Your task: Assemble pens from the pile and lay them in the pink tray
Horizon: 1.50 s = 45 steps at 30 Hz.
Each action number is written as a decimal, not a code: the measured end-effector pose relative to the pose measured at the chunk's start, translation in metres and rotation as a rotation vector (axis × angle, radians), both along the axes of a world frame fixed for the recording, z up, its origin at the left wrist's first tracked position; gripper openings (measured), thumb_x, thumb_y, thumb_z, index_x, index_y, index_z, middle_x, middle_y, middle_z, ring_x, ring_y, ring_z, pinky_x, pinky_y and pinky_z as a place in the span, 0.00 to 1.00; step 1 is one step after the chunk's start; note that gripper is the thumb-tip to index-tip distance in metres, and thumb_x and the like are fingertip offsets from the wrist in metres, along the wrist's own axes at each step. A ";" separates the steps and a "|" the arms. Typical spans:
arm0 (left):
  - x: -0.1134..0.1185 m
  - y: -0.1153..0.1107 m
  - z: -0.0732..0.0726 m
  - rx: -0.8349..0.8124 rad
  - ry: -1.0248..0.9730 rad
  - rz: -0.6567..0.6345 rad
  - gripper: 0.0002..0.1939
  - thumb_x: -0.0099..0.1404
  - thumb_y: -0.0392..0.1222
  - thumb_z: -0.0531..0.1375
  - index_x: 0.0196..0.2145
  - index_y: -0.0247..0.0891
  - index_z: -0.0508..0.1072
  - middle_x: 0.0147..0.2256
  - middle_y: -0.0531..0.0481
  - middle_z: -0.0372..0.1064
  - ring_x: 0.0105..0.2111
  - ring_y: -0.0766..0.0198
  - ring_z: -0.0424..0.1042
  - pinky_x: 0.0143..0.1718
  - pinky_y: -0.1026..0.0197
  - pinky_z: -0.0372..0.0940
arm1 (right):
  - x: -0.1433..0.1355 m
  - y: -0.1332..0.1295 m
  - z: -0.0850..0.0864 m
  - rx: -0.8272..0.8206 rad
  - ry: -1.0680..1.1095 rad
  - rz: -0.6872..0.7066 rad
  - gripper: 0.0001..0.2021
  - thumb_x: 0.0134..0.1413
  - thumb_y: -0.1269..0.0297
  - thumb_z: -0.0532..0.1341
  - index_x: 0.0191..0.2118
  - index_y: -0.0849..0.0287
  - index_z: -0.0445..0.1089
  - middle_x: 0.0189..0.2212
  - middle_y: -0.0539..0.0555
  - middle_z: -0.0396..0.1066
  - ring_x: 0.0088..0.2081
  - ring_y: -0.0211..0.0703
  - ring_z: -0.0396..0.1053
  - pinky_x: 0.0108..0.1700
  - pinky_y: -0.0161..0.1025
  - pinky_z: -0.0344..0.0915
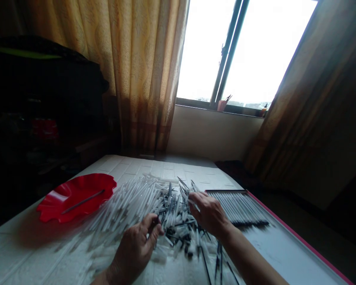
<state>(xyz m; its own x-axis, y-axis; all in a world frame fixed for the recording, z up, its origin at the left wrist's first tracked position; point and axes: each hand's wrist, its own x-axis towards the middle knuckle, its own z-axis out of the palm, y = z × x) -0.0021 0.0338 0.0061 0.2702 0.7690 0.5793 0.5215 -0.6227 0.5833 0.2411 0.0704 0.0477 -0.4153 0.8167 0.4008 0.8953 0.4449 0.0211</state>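
Pen parts lie in a loose pile on the table in front of me: clear pen barrels (136, 194) to the left, thin dark refills (171, 208) in the middle, and small black pieces (185, 239) that look like pen caps nearer me. My left hand (138, 241) is closed in a pinch at the pile's near edge, on a small black piece (157, 220) mostly hidden by the fingers. Over the pile's right side, my right hand (206, 208) has its fingers bent together. A pale thin shape shows at its fingertips, too blurred to name.
A red wavy-edged dish (77, 190) holding one thin dark stick stands at the left. On the right, a row of clear pens (237, 206) with black ends lies on a white board (287, 253) with a pink-red edge. Beyond are a curtain (145, 71) and a window.
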 end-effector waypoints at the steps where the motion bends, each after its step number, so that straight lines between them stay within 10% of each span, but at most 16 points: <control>1: 0.002 0.001 0.000 -0.121 -0.126 -0.019 0.05 0.70 0.43 0.53 0.37 0.43 0.67 0.28 0.53 0.78 0.25 0.62 0.78 0.27 0.65 0.67 | 0.003 -0.008 -0.002 0.052 0.205 0.002 0.07 0.60 0.70 0.52 0.40 0.59 0.67 0.35 0.57 0.73 0.38 0.46 0.70 0.42 0.41 0.64; 9: 0.015 0.002 0.004 -0.649 -0.754 -0.039 0.19 0.60 0.58 0.62 0.34 0.40 0.65 0.26 0.51 0.76 0.19 0.64 0.75 0.17 0.67 0.62 | 0.002 -0.061 -0.023 -0.316 1.519 -0.068 0.18 0.43 0.48 0.68 0.33 0.56 0.68 0.23 0.49 0.71 0.24 0.39 0.65 0.22 0.32 0.56; 16: 0.004 0.005 0.016 -0.685 -0.899 0.018 0.22 0.56 0.58 0.66 0.37 0.40 0.66 0.32 0.49 0.78 0.26 0.60 0.79 0.24 0.63 0.69 | -0.006 -0.076 -0.032 -0.603 1.608 -0.073 0.15 0.43 0.56 0.69 0.28 0.59 0.65 0.19 0.48 0.70 0.17 0.29 0.52 0.20 0.28 0.43; 34: 0.008 0.001 0.023 -0.739 -1.183 -0.001 0.28 0.39 0.56 0.76 0.34 0.39 0.73 0.33 0.54 0.79 0.31 0.65 0.78 0.35 0.65 0.72 | -0.029 -0.076 -0.039 -0.685 1.802 -0.078 0.21 0.37 0.53 0.74 0.31 0.61 0.68 0.22 0.52 0.73 0.21 0.31 0.60 0.19 0.27 0.48; 45: 0.005 -0.005 0.030 -0.668 -0.922 -0.118 0.23 0.42 0.55 0.75 0.33 0.38 0.82 0.30 0.49 0.79 0.27 0.65 0.73 0.28 0.67 0.67 | -0.045 -0.079 -0.043 -0.928 2.087 -0.110 0.23 0.26 0.62 0.79 0.29 0.61 0.69 0.22 0.49 0.72 0.22 0.30 0.66 0.19 0.23 0.51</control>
